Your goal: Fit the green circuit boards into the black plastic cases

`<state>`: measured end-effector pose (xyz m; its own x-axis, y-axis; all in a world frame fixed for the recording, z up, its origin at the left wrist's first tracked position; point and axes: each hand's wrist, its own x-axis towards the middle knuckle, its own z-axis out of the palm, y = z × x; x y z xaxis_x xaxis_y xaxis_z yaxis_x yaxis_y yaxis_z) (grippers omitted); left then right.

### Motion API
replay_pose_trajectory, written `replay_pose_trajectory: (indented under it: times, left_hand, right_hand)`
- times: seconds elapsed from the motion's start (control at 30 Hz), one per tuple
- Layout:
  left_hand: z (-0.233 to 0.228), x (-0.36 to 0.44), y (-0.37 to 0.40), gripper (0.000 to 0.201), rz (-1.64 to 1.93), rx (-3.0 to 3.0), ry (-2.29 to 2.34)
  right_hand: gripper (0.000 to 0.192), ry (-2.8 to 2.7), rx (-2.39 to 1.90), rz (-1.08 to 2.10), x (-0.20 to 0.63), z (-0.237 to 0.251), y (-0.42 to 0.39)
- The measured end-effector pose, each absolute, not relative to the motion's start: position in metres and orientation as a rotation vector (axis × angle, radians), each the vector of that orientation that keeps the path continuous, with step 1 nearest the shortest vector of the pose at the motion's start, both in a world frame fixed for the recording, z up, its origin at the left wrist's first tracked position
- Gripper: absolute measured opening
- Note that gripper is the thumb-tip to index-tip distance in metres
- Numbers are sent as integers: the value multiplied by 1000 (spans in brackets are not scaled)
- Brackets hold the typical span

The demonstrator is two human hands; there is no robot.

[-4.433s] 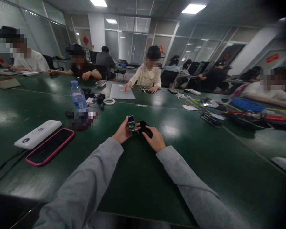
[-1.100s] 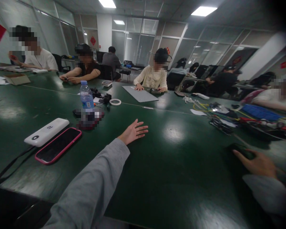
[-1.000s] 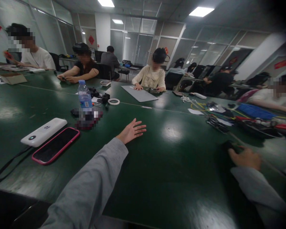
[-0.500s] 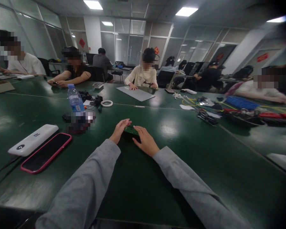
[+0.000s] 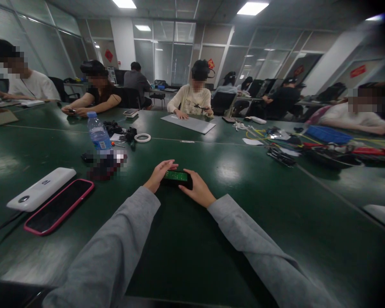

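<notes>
A small black phone-like device (image 5: 177,176) with a lit green face and pale markings sits sideways between my hands, above the green table or resting on it; I cannot tell which. My right hand (image 5: 199,188) grips its right end, thumb along the near edge and fingers at the far corner. At the other end, my left hand (image 5: 159,176) is beside the device. Its fingers stretch out over the far left corner, and part of that end is hidden behind the hand.
On the left lie a white power bank (image 5: 41,189) with a cable and a red-edged phone (image 5: 60,206). Behind them stand a water bottle (image 5: 99,131) and a white tape roll (image 5: 142,137). Cables and a blue tray (image 5: 329,134) lie right. Across the table, a person touches a grey board (image 5: 188,123).
The device's green face now shows more fully and brighter, with its black frame visible. My right fingers have shifted to its right edge. My left hand has barely moved.
</notes>
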<state>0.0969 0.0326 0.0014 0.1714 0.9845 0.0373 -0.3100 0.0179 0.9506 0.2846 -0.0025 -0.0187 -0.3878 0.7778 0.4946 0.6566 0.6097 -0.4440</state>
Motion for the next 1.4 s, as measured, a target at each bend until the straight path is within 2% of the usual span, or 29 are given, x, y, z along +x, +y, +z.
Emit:
replay_pose_trajectory:
  times: [0.57, 0.93, 1.07, 1.4]
  left_hand:
    - [0, 97, 33, 45, 1215, 1067, 828]
    - [-10, 98, 38, 45, 1246, 1178, 843]
    - [-13, 98, 40, 51, 1217, 1321, 857]
    - [-14, 94, 40, 48, 1255, 1335, 845]
  right_hand:
    - [59, -2168, -1159, 246, 287, -17, -2]
    - [47, -1989, -1240, 171, 288, -18, 0]
    - [49, -1947, -1196, 204, 288, -18, 0]
    - [46, -1986, -1149, 212, 285, -13, -4]
